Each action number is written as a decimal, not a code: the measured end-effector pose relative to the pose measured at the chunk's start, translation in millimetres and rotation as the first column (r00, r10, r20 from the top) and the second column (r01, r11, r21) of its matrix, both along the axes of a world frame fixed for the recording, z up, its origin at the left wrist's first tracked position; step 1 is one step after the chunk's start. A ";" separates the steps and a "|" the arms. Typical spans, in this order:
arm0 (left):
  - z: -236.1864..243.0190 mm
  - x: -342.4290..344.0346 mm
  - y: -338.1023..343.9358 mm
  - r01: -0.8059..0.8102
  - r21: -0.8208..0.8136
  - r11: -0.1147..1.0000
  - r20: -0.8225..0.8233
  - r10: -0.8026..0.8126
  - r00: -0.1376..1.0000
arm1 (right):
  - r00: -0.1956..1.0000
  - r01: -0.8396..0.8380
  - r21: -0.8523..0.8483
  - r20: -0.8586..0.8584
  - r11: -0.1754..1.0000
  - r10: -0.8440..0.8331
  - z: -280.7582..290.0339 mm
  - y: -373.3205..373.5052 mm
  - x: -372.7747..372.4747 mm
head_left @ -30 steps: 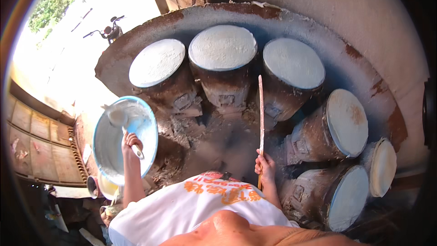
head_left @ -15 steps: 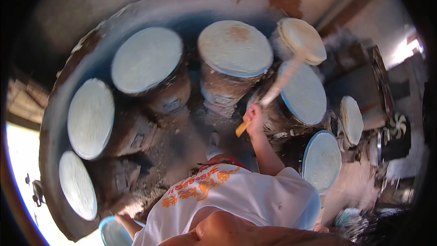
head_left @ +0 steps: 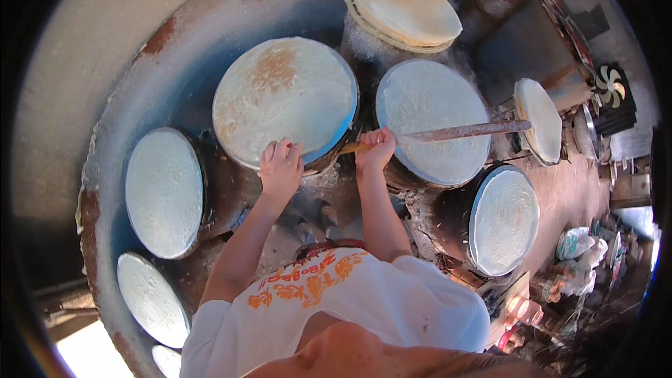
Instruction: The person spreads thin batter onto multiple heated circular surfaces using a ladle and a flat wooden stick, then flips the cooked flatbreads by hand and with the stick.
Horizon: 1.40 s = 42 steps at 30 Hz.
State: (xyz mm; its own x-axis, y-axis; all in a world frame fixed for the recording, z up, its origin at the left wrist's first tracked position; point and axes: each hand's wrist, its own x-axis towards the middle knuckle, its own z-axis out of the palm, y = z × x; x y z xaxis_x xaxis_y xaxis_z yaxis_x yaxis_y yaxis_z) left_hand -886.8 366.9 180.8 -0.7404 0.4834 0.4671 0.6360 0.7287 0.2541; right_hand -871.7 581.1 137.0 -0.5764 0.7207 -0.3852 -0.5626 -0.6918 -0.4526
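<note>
My right hand (head_left: 374,148) is closed round a long stick (head_left: 458,130) with a yellowish lower end, held sideways over a round drum top coated in white (head_left: 430,105). My left hand (head_left: 280,171) is at the near rim of a larger round top with a white layer browned in patches (head_left: 280,94). Its fingers are bent at that edge; what they grip, if anything, is too small to make out. More white-coated round tops stand at the left (head_left: 162,189) and lower right (head_left: 502,224).
Pale stacked round sheets (head_left: 402,7) lie on a back drum; another pale disc (head_left: 537,119) is at right. A curved rusty shield (head_left: 175,35) rings the drums. Dark metal boxes (head_left: 518,42), a fan (head_left: 609,86) and piled bags (head_left: 581,259) are on the right.
My view has swung right along the drums. My left hand has left the ladle by the blue basin and come to the top's edge. The stick has gone from upright to sideways.
</note>
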 end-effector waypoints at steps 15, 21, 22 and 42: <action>-6.8 -38.7 12.5 0.108 0.284 0.953 -0.103 -0.081 0.991 | 0.995 -0.098 0.171 0.032 0.980 0.094 31.4 25.4 25.8; 12.9 -43.3 12.8 0.005 0.322 0.947 -0.089 0.025 0.996 | 0.803 -0.520 0.339 0.506 0.784 0.313 60.4 73.5 19.4; 15.5 -50.2 15.9 -0.023 0.355 0.935 -0.111 0.067 0.992 | 0.742 -0.587 0.398 0.614 0.705 0.270 66.6 80.5 14.6; 39.6 -66.6 16.4 -0.076 0.204 0.976 -0.077 0.094 0.993 | 0.449 -0.882 0.285 0.749 0.375 0.488 72.1 150.6 -28.8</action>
State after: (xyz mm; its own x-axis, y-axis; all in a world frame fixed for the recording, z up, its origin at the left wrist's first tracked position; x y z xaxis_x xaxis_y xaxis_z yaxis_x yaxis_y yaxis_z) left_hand -953.4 383.3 220.5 -0.7277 0.3105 0.6116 0.5997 0.7207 0.3477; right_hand -900.5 731.7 209.1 -0.8399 0.2929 -0.4570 0.4221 -0.1769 -0.8891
